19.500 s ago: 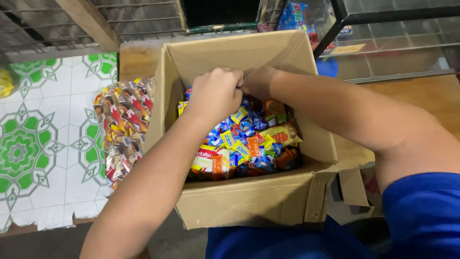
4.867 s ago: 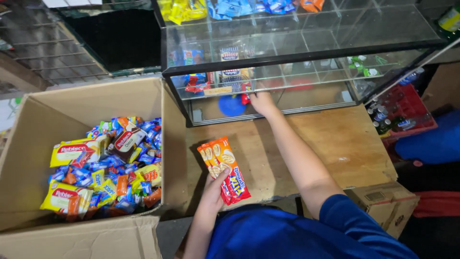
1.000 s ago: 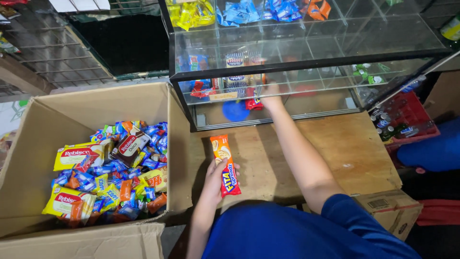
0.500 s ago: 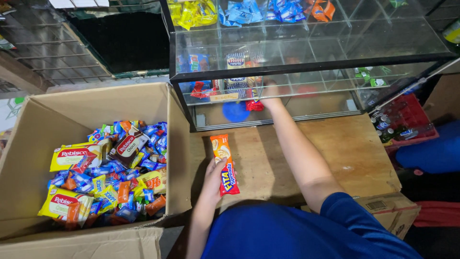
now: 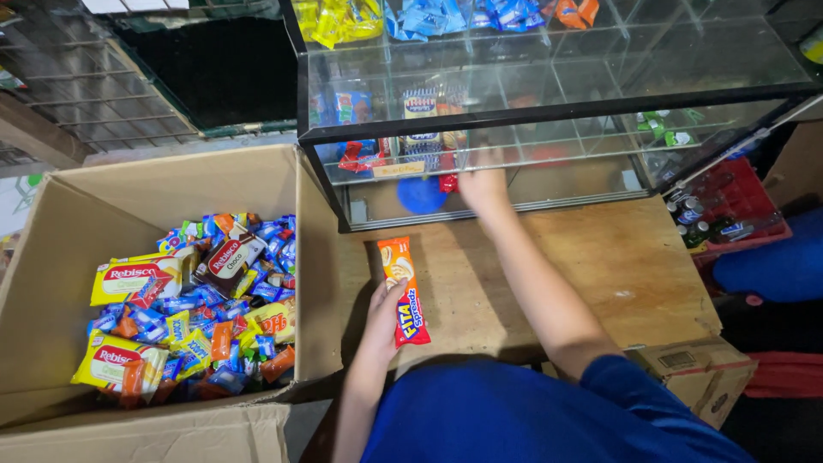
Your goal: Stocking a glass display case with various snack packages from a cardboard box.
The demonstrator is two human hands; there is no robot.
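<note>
The left hand holds 1 long orange-and-red snack pack, fingers wrapped around its lower half, with the pack lying flat on the wooden surface and its top end pointing away from the palm. The right hand reaches forward into the lower shelf of the glass display case, fingers at the packs standing there; whether it grips anything I cannot tell, since the glass edge and reflections hide the fingertips. To the left of the left hand sits an open cardboard box full of mixed snack packets.

To shelve well, I judge the right hand should steady or nudge the standing packs sideways to open a slot, keeping the wrist low under the glass shelf above it. The left hand would do best to hold its pack by the end, face forward, ready to pass across without creasing the wrapper.
</note>
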